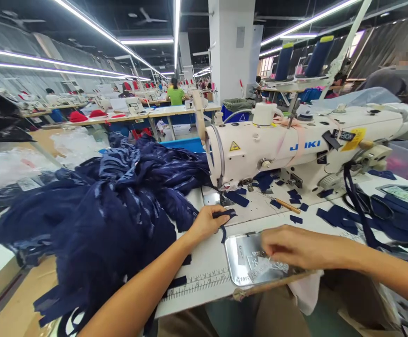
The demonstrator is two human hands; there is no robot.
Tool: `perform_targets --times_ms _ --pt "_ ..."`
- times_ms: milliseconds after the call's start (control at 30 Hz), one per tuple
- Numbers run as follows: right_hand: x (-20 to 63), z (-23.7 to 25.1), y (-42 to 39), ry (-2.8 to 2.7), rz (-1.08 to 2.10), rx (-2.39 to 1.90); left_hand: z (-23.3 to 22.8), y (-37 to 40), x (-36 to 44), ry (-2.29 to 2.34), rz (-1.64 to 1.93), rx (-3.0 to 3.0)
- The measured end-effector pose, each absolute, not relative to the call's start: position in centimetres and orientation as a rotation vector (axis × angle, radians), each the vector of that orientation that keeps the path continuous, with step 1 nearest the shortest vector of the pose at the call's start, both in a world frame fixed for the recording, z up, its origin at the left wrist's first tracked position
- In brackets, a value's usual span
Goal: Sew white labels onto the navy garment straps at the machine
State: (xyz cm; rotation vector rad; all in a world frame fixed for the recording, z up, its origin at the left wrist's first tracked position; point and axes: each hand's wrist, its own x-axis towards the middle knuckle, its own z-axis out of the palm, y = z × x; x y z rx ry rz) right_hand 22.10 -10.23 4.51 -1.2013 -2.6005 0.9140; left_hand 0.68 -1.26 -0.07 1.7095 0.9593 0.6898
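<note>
My left hand [207, 222] is closed in a pinch on a narrow navy fabric strip [229, 213], just in front of the sewing machine's needle area. A thin end of navy fabric hangs below these fingers. My right hand [284, 244] hovers over a shiny metal tray [237, 274] at the table's front edge. Its fingers are curled together and a little blurred; what they hold, if anything, is hidden. White labels or paper bits show in the tray below it. The white sewing machine [246, 154] stands behind both hands.
A large heap of navy garments [120, 201] covers the left side. Navy scraps [295, 219] and a wooden-handled tool [287, 206] lie by the machine. Black-handled scissors [368, 206] rest at right among navy pieces. A printed ruler [204, 281] runs along the front edge.
</note>
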Motion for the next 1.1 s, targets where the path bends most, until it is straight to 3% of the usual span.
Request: perform_targets --times_ms 200,400,1100 --pt "21.2 3.7 -8.6 -1.707 1.283 -1.308 0.5 -1.8 0.2 1.001 0.741 1.32" --pt "15.7 2.7 -7.3 -1.274 1.241 -1.208 1.6 -2.3 0.0 0.93 0.802 1.268" --pt "13.3 1.4 -4.9 -1.115 1.012 -1.183 1.8 -2.4 -0.3 0.977 0.797 1.239"
